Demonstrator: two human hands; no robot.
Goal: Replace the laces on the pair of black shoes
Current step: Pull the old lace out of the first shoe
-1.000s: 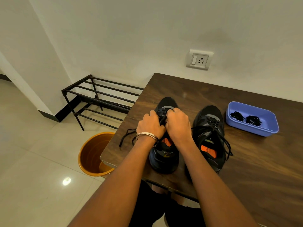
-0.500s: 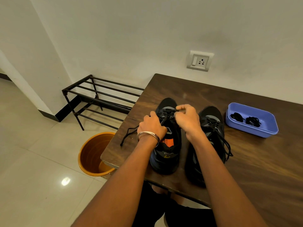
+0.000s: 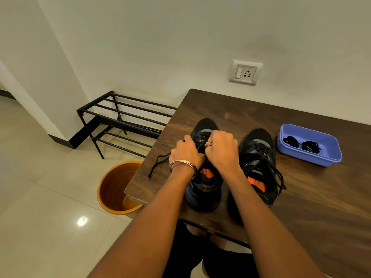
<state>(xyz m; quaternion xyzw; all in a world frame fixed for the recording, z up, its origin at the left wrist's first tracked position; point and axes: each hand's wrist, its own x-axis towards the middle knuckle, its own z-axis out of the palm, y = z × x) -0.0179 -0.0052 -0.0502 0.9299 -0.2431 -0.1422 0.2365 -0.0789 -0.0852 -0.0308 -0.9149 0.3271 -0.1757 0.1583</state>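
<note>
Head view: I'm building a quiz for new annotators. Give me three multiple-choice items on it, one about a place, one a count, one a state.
1. Where is the orange bucket?
A. On the table
B. On the floor, left of the table
C. On the rack

2. How many lace bundles lie in the blue tray?
A. Two
B. Four
C. None

3. What are both hands doing?
A. Resting flat on the table
B. Lifting the tray
C. Gripping the lace on the left shoe

Answers: 1 B, it stands on the tiles below the table edge. 2 A, two black coils show inside. 3 C, left hand and right hand curl around the lace over the left shoe.
</note>
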